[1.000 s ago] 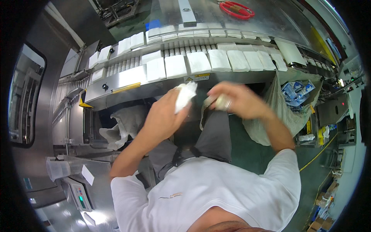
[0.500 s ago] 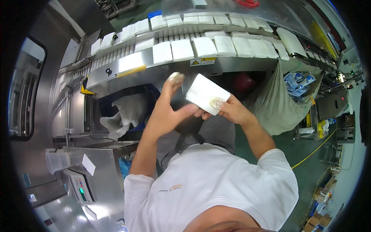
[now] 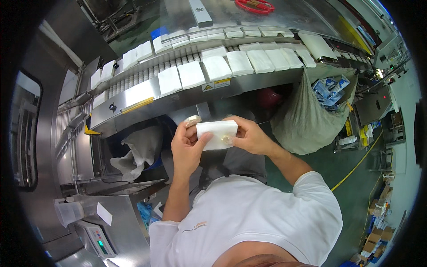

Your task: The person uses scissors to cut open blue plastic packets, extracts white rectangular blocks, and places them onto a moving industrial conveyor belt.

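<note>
Between my hands is a small stack of folded white wipes (image 3: 215,129), held up in front of the conveyor's near side. My left hand (image 3: 184,149) grips its left end, the thumb lying across the front face. A pale cover sits on that hand's index fingertip, which sticks up past the stack. My right hand (image 3: 255,138) pinches the right end with a covered thumb in front and fingers behind. Similar white stacks (image 3: 191,74) lie in two rows along the roller conveyor (image 3: 133,72) beyond my hands.
A grey-green sack (image 3: 291,127) with blue wrappers hangs at the right. Under the conveyor at left stands a dark blue bin (image 3: 167,127) with white sheeting. A scale (image 3: 94,240) and a clear jug (image 3: 70,211) are at lower left. A red coil (image 3: 254,6) lies on the far metal surface.
My left hand has come in from beside the stack and now grips its left end. The stack is lower and more level, and the view has shifted.
</note>
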Tool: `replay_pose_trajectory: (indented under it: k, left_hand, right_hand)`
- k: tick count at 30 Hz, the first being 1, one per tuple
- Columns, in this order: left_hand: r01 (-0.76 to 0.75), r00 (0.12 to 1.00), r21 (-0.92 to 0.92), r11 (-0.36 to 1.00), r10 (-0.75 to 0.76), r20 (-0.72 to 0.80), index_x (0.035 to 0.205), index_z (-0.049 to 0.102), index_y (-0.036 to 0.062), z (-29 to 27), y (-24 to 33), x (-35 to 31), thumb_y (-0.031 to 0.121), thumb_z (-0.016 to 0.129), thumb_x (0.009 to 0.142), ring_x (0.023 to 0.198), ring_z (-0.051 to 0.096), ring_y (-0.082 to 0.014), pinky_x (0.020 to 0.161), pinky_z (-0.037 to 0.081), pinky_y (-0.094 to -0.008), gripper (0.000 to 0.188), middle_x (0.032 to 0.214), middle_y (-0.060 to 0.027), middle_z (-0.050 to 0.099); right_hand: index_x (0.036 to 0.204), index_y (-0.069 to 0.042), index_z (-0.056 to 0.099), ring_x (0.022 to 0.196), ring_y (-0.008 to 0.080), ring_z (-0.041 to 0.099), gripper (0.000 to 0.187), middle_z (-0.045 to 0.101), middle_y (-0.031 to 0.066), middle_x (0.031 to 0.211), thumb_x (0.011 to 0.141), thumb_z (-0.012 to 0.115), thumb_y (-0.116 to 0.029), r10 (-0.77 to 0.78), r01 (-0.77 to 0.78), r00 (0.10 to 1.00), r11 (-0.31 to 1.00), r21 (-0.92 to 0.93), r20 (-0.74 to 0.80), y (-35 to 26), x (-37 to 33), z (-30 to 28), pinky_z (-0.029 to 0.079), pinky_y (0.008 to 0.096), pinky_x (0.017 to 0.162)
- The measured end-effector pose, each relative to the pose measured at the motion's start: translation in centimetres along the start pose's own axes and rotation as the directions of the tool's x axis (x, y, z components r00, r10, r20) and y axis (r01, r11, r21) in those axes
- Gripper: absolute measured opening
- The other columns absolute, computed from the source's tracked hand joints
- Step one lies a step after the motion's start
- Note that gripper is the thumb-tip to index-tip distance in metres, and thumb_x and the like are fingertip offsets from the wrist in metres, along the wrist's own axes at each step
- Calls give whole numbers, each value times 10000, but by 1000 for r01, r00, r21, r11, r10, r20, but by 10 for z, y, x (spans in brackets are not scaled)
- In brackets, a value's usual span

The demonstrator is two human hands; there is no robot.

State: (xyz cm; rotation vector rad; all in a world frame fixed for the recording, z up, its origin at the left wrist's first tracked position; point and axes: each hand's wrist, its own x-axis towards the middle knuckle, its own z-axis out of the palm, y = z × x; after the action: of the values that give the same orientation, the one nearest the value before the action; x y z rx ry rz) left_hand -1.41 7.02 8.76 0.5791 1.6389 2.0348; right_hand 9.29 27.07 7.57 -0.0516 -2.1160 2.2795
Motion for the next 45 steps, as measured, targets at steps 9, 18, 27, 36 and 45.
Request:
replay_pose_trajectory:
  k: [9, 18, 27, 36, 45]
  left_hand:
    - [16, 997, 42, 999, -13, -72, 1305, 503, -44, -1, -2, 4, -25, 747, 914, 992, 707, -164, 861, 571, -267, 461, 1098, -179, 734]
    - [94, 994, 23, 995, -93, -63, 1379, 434, -30, -21, -1, 8, -20, 752, 907, 989, 712, -191, 857, 588, -294, 569, 1105, -180, 713]
    - [-38, 984, 120, 992, 58, -169, 1409, 471, -33, -95, 36, 51, -23, 787, 862, 1044, 696, -199, 900, 576, -307, 632, 1166, -169, 703]
    - [22, 970, 651, 759, -175, 171, 1459, 507, 40, -222, 97, 192, 141, 851, 807, 1099, 669, -233, 898, 576, -368, 744, 1229, -146, 685]
    - [-303, 912, 924, 234, -211, 352, 1435, 533, -12, -262, 71, 232, 409, 820, 808, 1338, 517, -378, 1134, 416, -499, 808, 1483, -240, 513]
  right_hand:
    - [1281, 14, 598, 1060, 124, 648, 343, 678, 59, 1147, 953, 692, -18, 27, -8, 990, 991, 133, -140, 8, 4, 9, 544, 302, 912]
    - [1274, 29, 634, 976, 114, 671, 309, 705, 61, 1100, 966, 656, 15, 74, -38, 979, 982, 187, -188, 30, 22, 22, 555, 270, 843]
    - [1395, 20, 481, 1096, 235, 694, 438, 659, 152, 1262, 1001, 654, -57, 66, 41, 982, 844, 535, -179, 41, 76, 94, 582, 363, 962]
    - [1368, 31, 502, 1047, 225, 711, 394, 655, 189, 1272, 1023, 640, -98, 234, -246, 969, 895, 372, 78, 51, 44, 86, 610, 319, 870]
    - [1321, 20, 551, 1003, 220, 717, 314, 686, 170, 1202, 1032, 611, -87, 297, -302, 953, 902, 309, 65, 60, 35, 75, 614, 334, 858]
